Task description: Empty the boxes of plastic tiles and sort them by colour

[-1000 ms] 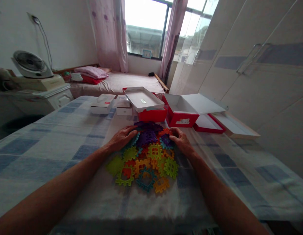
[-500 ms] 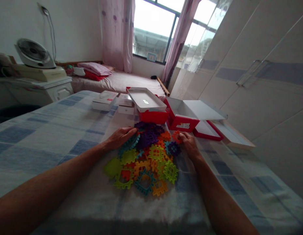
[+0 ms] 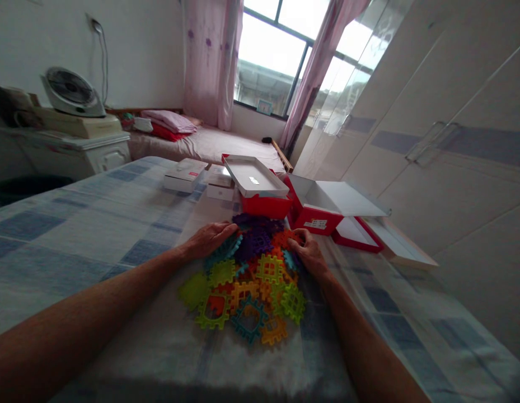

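Observation:
A heap of toothed plastic building pieces lies on the checked cloth in front of me, among them a purple piece, a yellow piece, a lime-green piece and a teal piece. At the heap's upper left, my left hand rests with fingers stretched out, its tips against the edge beside a blue-teal piece. My right hand pinches an orange-red piece at the heap's upper right. Its fingertips partly cover that piece.
Behind the heap stand a red box with a white tray-like lid and an open red box. Small white boxes sit to their left. A shallow red lid lies at the right, near a wardrobe.
My right hand has moved left with the orange-red piece, bringing it onto the heap. A dark purple piece near that hand is now mostly covered. My left hand has hardly shifted.

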`<action>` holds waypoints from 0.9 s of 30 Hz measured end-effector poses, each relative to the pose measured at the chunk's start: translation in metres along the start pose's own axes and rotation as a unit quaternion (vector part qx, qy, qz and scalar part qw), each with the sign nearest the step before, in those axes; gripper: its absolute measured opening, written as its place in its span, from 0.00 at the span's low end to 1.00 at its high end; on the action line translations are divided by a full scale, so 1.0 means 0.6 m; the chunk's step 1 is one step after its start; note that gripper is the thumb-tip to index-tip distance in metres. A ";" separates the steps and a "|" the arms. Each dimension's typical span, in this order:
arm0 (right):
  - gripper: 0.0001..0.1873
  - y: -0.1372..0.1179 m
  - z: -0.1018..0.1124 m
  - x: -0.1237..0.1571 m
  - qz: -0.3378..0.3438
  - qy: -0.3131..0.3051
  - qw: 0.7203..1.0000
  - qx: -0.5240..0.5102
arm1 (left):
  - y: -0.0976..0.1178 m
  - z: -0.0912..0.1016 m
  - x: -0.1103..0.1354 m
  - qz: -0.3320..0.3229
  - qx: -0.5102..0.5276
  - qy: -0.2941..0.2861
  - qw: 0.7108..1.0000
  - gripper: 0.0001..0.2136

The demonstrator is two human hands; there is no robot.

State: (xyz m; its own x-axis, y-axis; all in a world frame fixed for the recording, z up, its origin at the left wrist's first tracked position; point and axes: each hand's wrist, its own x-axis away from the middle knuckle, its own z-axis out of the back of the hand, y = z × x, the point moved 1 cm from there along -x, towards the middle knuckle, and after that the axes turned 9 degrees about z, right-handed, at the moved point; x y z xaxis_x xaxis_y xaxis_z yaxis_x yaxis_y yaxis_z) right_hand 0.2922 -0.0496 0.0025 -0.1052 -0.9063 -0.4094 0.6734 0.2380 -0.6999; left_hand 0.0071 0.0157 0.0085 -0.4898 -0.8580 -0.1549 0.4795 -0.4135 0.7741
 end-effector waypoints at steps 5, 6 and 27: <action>0.28 0.008 0.014 0.002 -0.039 -0.045 0.996 -0.072 | -0.002 0.000 -0.002 -0.007 -0.020 -0.010 1.000 0.25; 0.28 0.010 0.018 0.002 -0.042 -0.047 0.995 -0.074 | -0.002 0.000 -0.002 -0.008 -0.022 -0.011 1.000 0.25; 0.16 -0.024 0.047 0.010 -0.006 0.011 0.992 -0.129 | -0.001 0.000 -0.001 -0.002 -0.011 -0.016 1.000 0.25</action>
State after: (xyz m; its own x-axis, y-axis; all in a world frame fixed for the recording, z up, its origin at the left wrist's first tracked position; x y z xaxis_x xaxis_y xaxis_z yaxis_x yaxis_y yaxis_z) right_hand 0.3027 -0.0684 0.0266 -0.1297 -0.9027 -0.4102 0.4635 0.3105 -0.8299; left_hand 0.0071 0.0168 0.0083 -0.5141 -0.8467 -0.1373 0.4942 -0.4232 0.7594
